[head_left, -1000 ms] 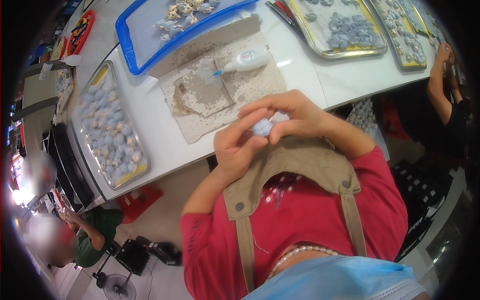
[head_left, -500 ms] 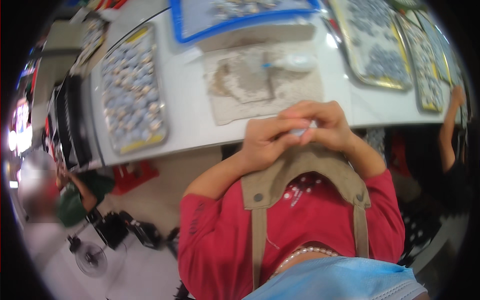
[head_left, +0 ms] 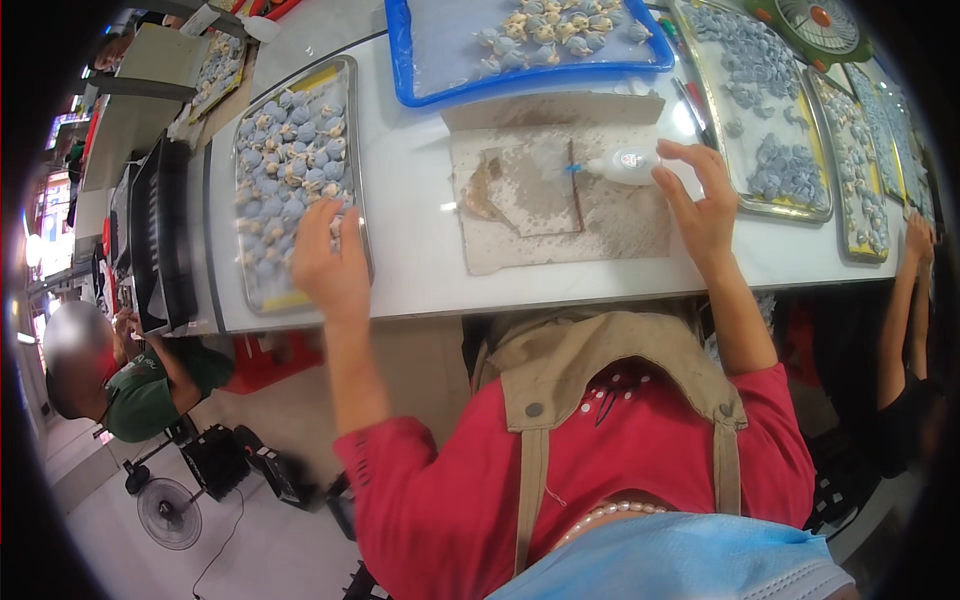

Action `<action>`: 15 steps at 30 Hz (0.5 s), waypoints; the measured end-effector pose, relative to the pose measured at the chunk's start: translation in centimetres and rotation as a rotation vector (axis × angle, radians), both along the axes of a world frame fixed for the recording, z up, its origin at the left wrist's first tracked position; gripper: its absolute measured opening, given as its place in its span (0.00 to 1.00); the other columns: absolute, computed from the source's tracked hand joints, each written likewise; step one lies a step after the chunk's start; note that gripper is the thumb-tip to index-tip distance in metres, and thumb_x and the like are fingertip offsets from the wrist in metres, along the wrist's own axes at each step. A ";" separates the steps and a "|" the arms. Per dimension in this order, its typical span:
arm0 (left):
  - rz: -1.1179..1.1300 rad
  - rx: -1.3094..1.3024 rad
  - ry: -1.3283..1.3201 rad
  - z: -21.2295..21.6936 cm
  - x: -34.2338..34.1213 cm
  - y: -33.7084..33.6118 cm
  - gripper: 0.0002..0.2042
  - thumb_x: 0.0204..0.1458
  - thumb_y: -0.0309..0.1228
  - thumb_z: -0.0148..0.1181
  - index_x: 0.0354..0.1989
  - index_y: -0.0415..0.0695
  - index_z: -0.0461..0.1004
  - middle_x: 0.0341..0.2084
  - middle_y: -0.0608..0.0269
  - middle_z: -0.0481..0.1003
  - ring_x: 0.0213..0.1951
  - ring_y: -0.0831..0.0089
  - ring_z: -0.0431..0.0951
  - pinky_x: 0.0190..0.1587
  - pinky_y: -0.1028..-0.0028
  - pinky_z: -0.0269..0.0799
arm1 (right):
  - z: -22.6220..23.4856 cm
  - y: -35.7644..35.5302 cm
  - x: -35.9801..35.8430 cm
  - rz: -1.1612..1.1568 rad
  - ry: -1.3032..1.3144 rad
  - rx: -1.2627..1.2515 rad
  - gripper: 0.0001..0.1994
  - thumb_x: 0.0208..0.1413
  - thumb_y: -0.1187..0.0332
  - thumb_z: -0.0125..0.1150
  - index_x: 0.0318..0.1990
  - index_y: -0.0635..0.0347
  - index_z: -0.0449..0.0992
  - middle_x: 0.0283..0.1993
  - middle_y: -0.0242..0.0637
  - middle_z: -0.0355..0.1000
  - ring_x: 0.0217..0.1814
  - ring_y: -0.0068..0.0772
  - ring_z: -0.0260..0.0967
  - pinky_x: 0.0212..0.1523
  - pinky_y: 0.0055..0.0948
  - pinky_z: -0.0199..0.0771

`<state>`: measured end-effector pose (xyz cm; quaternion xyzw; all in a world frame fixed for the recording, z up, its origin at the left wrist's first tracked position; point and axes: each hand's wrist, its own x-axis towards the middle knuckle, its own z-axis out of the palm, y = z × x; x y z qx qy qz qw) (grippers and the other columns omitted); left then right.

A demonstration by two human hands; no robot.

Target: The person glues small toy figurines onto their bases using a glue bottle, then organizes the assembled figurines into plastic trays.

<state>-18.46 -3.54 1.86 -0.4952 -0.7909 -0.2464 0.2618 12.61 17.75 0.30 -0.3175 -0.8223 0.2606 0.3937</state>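
White tabletop [head_left: 420,200]: hands, now parted, work separately; left hand [head_left: 333,262], grip unclear, at a silver metal tray [head_left: 357,150]'s right edge; right hand [head_left: 708,205] spread by a white plastic bottle [head_left: 625,165].

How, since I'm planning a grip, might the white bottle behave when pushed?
Lying on its side, the white bottle could roll a little, given its rounded body. Its blue tip looks thin, so it may bend easily.

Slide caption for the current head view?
Left hand over a tray of grey-blue pieces; right hand beside a white bottle.
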 end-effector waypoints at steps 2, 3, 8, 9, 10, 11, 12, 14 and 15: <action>-0.025 0.006 -0.434 1.6 0.8 3.2 0.06 0.47 0.27 0.61 0.32 0.40 0.76 0.30 0.60 0.77 0.29 0.74 0.75 0.33 0.76 0.69 | -0.4 0.3 -0.1 -0.028 -0.023 0.032 0.13 0.47 0.70 0.63 0.42 0.60 0.75 0.39 0.39 0.73 0.42 0.36 0.67 0.43 0.28 0.65; -0.084 -0.040 -0.474 2.3 1.2 5.6 0.07 0.47 0.29 0.61 0.32 0.41 0.75 0.28 0.60 0.76 0.29 0.72 0.75 0.33 0.75 0.69 | -0.6 0.4 0.1 -0.033 -0.028 0.035 0.13 0.47 0.70 0.63 0.42 0.60 0.75 0.39 0.39 0.73 0.42 0.36 0.67 0.43 0.28 0.65; -0.172 -0.339 -0.335 2.2 1.3 17.2 0.15 0.46 0.41 0.56 0.38 0.45 0.73 0.26 0.56 0.76 0.33 0.59 0.76 0.36 0.65 0.70 | -1.4 0.4 -0.1 -0.015 -0.038 0.019 0.15 0.47 0.66 0.64 0.43 0.60 0.74 0.41 0.40 0.72 0.44 0.39 0.66 0.44 0.30 0.65; -0.176 -0.336 -0.334 1.6 0.9 18.9 0.15 0.46 0.41 0.56 0.38 0.45 0.73 0.26 0.56 0.76 0.33 0.59 0.76 0.36 0.65 0.70 | -1.4 0.5 0.0 -0.018 -0.037 0.023 0.15 0.47 0.66 0.64 0.43 0.60 0.74 0.41 0.40 0.72 0.44 0.39 0.66 0.44 0.30 0.65; -0.201 -0.456 -0.353 1.1 0.6 20.3 0.15 0.46 0.41 0.55 0.39 0.45 0.73 0.27 0.56 0.76 0.34 0.58 0.76 0.38 0.64 0.70 | -1.5 0.4 -0.1 -0.018 -0.037 0.024 0.15 0.48 0.66 0.63 0.44 0.60 0.73 0.41 0.41 0.72 0.44 0.40 0.66 0.43 0.31 0.65; -0.224 -0.576 -0.371 0.4 0.4 21.1 0.15 0.46 0.41 0.54 0.39 0.45 0.73 0.28 0.55 0.76 0.35 0.57 0.76 0.39 0.63 0.70 | -1.5 0.4 -0.2 -0.016 -0.036 0.026 0.16 0.49 0.65 0.62 0.45 0.60 0.73 0.40 0.41 0.72 0.44 0.41 0.66 0.43 0.32 0.65; -0.234 -0.580 -0.367 -0.1 0.3 21.5 0.15 0.46 0.41 0.54 0.39 0.45 0.73 0.28 0.55 0.76 0.35 0.57 0.76 0.39 0.63 0.70 | -1.7 0.5 0.0 -0.026 -0.035 0.023 0.16 0.49 0.65 0.62 0.45 0.60 0.73 0.40 0.41 0.72 0.44 0.41 0.66 0.43 0.32 0.65; -0.343 -0.473 -0.440 -0.6 -0.6 21.5 0.13 0.49 0.35 0.52 0.41 0.44 0.72 0.32 0.55 0.77 0.37 0.60 0.77 0.40 0.67 0.71 | -1.9 0.7 0.1 -0.020 -0.072 -0.017 0.17 0.49 0.65 0.61 0.47 0.59 0.71 0.40 0.42 0.71 0.43 0.42 0.65 0.42 0.33 0.65; -0.351 -0.482 -0.435 -0.4 -0.3 21.1 0.13 0.49 0.35 0.52 0.41 0.44 0.72 0.32 0.55 0.77 0.37 0.60 0.77 0.40 0.67 0.71 | -2.0 0.7 0.0 -0.031 -0.069 -0.024 0.17 0.49 0.65 0.61 0.47 0.59 0.71 0.40 0.42 0.71 0.43 0.42 0.65 0.42 0.33 0.65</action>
